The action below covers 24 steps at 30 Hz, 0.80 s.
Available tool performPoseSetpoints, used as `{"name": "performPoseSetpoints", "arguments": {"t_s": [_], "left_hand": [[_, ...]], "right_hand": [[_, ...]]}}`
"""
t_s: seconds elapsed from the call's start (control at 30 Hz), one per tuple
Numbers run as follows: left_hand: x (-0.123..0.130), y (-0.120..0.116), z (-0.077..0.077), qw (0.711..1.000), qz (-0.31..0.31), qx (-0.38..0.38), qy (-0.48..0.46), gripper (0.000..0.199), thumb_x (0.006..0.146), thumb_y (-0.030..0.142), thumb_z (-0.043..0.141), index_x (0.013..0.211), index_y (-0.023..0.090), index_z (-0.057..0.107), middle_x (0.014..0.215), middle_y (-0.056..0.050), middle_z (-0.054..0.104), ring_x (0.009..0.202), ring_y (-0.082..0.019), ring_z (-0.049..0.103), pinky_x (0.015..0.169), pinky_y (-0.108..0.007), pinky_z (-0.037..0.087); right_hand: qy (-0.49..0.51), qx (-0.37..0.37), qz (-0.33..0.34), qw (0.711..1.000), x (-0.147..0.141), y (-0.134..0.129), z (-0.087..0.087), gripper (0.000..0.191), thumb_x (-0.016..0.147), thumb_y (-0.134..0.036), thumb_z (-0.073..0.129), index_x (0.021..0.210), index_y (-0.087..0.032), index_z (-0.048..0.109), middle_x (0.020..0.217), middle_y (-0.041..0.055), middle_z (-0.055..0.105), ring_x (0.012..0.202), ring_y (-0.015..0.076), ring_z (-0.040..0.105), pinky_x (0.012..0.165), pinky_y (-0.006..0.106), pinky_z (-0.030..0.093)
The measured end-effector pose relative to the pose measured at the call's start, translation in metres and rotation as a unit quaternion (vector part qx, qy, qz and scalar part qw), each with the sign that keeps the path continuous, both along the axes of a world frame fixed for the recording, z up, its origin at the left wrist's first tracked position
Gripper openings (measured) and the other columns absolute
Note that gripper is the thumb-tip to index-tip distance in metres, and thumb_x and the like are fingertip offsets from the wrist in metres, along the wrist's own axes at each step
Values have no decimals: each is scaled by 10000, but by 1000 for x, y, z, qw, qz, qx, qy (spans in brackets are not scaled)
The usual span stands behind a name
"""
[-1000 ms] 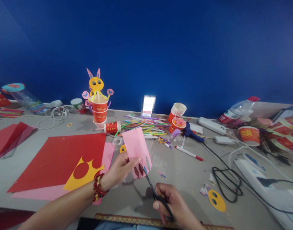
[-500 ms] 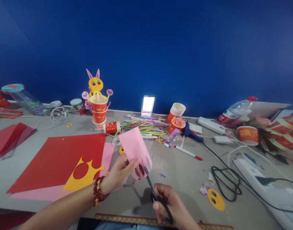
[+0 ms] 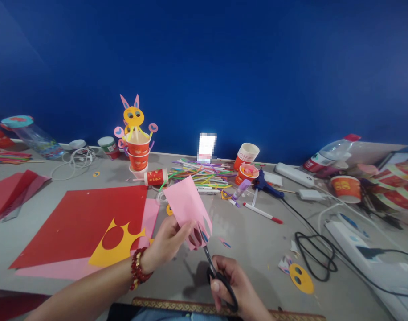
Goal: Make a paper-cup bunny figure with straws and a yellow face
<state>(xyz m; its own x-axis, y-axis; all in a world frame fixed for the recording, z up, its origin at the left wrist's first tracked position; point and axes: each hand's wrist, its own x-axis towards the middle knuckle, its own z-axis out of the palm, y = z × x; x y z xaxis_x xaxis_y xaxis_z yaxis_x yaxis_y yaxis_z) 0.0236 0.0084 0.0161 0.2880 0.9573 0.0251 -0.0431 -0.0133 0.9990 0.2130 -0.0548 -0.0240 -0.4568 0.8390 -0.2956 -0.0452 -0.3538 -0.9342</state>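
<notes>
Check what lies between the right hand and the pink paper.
The black-handled scissors: in the head view, their blades reach from the right hand up to the lower part of the pink paper.

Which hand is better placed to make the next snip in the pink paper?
Probably the right hand: it holds the scissors, which reach the pink paper, while the left hand grips that paper.

My left hand (image 3: 169, 240) is pinching the pink paper (image 3: 187, 203) above the table (image 3: 250, 272), and my right hand (image 3: 234, 285) is gripping the black-handled scissors (image 3: 210, 258), their blades meeting the paper's cut lower edge. Red paper (image 3: 87, 223) is lying to the left, yellow paper (image 3: 115, 249) partly covering it.
</notes>
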Motion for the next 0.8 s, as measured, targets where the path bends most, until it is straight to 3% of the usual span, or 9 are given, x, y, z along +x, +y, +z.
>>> {"name": "performPoseSetpoints", "arguments": {"t_s": [0.8], "left_hand": [[0,0,-1,1000,2,3,17,460,942,481,514,742,121,719,654,-77,733,576,-161,682,556,-223,547]], "right_hand": [[-9,17,-17,1000,-1,-1,-6,648,622,-790,674,647,-233,343,466,-126,311,323,36,370,350,156,259]]}}
